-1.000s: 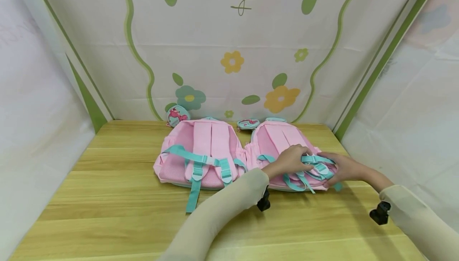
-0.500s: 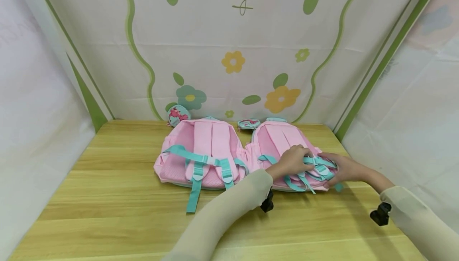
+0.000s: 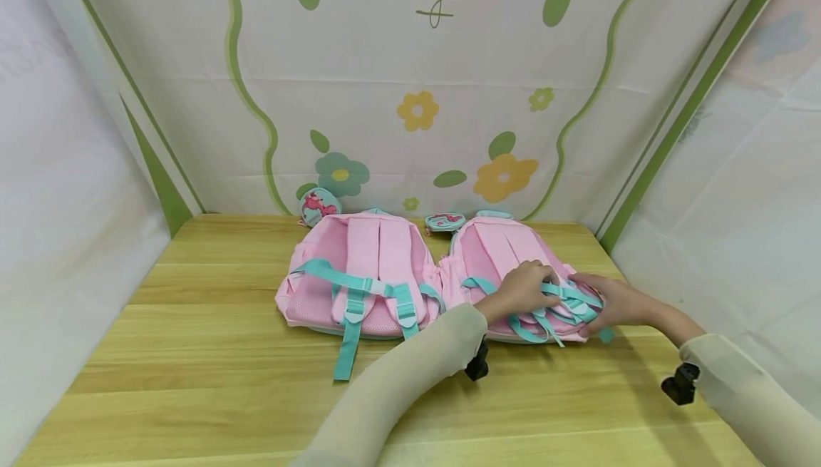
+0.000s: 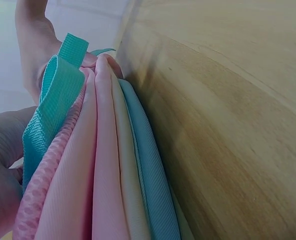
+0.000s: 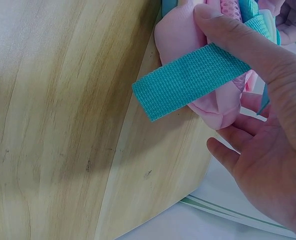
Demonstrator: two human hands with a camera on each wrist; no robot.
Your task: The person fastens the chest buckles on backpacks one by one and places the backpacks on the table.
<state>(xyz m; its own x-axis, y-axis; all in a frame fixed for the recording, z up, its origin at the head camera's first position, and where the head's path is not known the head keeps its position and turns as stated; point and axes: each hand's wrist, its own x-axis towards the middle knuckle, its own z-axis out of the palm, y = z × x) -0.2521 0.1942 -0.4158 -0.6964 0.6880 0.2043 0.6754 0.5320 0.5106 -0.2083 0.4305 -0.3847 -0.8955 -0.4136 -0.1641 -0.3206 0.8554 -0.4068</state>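
Observation:
Two pink backpacks lie side by side on a wooden table, their padded back panels facing up. On the right backpack [image 3: 471,260], my left hand [image 3: 524,287] pinches a teal webbing strap [image 3: 567,291] near the lower edge. My right hand [image 3: 614,301] grips that backpack's lower right corner. In the right wrist view, its thumb [image 5: 232,35] presses the pink fabric while the fingers reach round the far side, and a loose teal strap end [image 5: 187,82] sticks out under the thumb. The left wrist view shows the bag's layered bottom edge; the left fingertips are partly hidden there.
The left backpack [image 3: 378,253] touches the right one, with teal straps across it and one tail hanging toward me. Round teal pouches, one left [image 3: 318,207] and one right [image 3: 445,222], lie behind the bags. Fabric walls [image 3: 385,46] enclose the table [image 3: 212,353].
My left hand has shifted slightly to the right. The teal strap between my hands now slants down more to the right. My right hand keeps its place at the corner.

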